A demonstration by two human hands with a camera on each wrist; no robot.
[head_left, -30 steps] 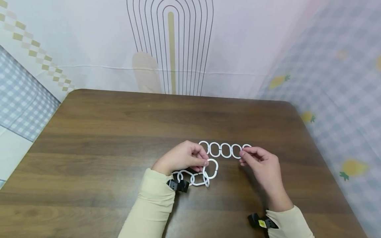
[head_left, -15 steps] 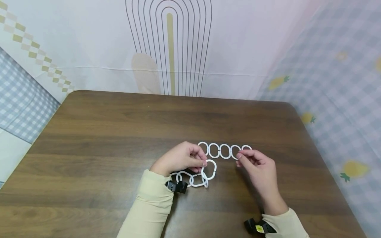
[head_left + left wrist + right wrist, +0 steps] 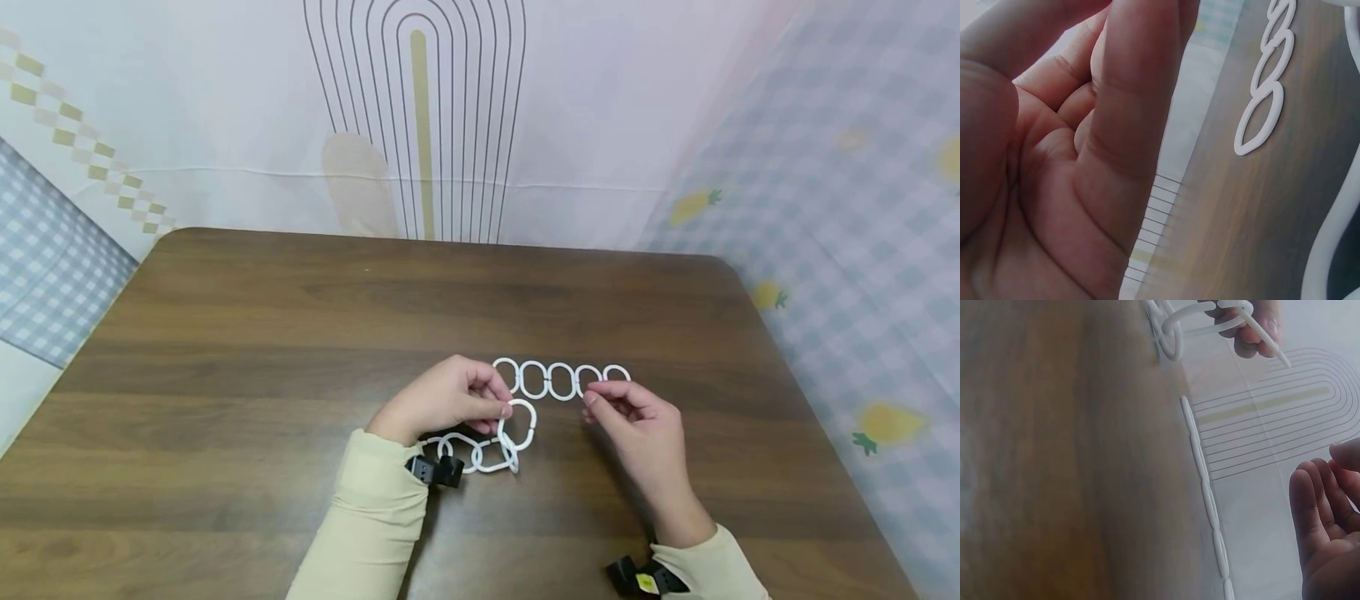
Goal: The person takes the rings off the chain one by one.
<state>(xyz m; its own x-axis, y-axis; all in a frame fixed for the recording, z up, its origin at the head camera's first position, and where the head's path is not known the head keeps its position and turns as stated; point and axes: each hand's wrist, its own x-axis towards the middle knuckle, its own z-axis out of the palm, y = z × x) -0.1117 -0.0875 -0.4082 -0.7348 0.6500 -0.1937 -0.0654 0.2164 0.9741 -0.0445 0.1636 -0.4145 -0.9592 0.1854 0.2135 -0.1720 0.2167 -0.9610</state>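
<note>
My left hand pinches a white plastic ring between thumb and fingertips, holding it upright. In the right wrist view that ring ends in a free tip, so it has a gap. Linked to it, a chain of white rings trails left under the hand and wrist. Behind the hands, several more white rings lie side by side in a row. My right hand hovers by the row's right part, thumb and fingers loosely bent, holding nothing; its fingertips overlap the fourth ring in the head view.
The brown wooden table reaches back to a white printed cloth. A blue checked cloth hangs along the right side. Each wrist wears a small black camera, the left camera close beside the chain.
My right hand has drifted a little left along the row, from the last ring towards the fourth. The left hand keeps its pinch on the ring. The head view has shifted slightly.
</note>
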